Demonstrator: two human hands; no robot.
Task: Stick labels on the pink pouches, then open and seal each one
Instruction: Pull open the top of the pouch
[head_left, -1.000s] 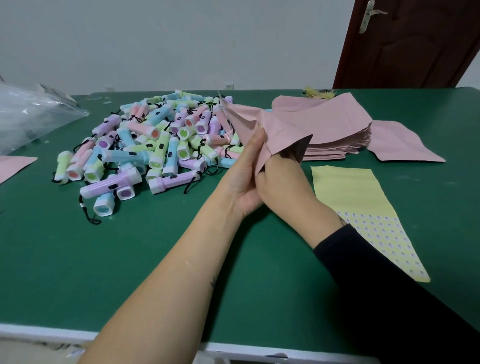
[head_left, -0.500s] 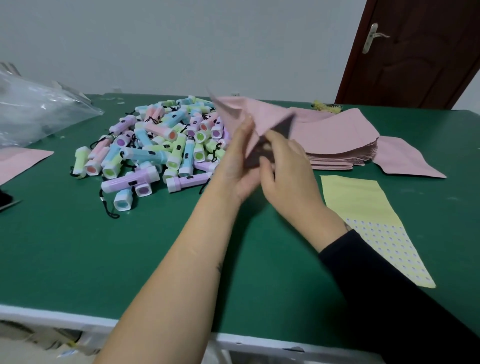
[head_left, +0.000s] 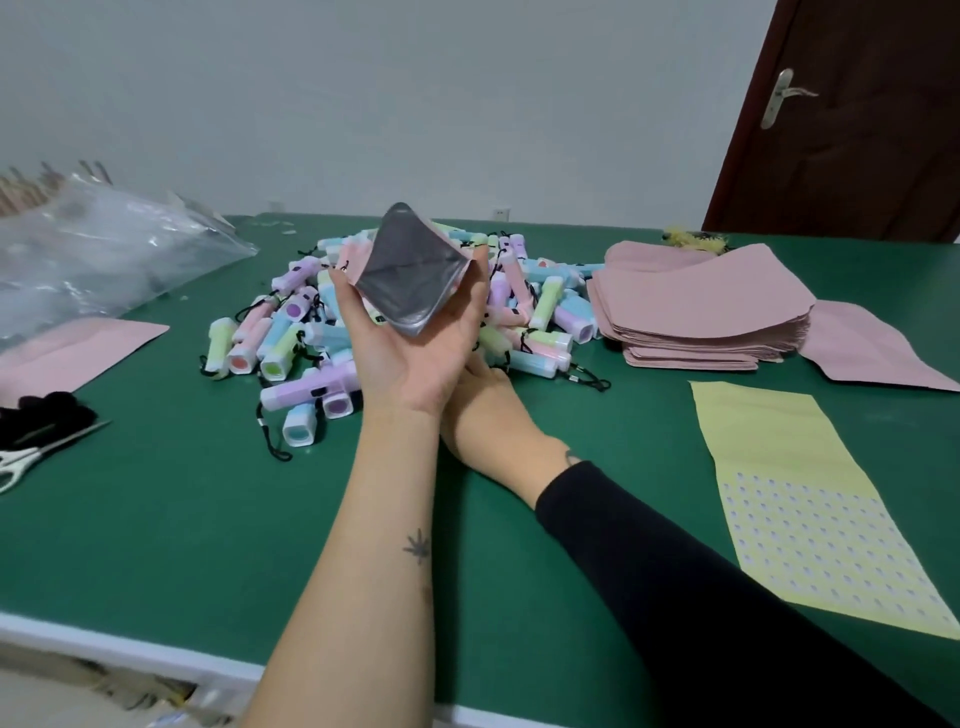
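Note:
My left hand (head_left: 410, 358) holds one pink pouch (head_left: 408, 283) up above the table, gripped by its sides. Its mouth is spread wide toward me and shows the grey foil lining. My right hand (head_left: 485, 410), in a black sleeve, lies low behind the left wrist at the edge of the torch pile; its fingers are hidden. A thick stack of flat pink pouches (head_left: 701, 306) sits at the right. The yellow label sheet (head_left: 795, 499) lies on the table to the right of my arms.
A heap of pastel mini torches (head_left: 540, 317) fills the middle of the green table (head_left: 182, 519). A loose pouch (head_left: 878, 353) lies far right, another (head_left: 83, 348) at left under a clear plastic bag (head_left: 104, 254). Scissors (head_left: 31, 457) lie at the left edge.
Both hands were pulling the pouch open. Now the left hand alone holds it, raised with its mouth facing me, and the right hand has let go and dropped toward the torches.

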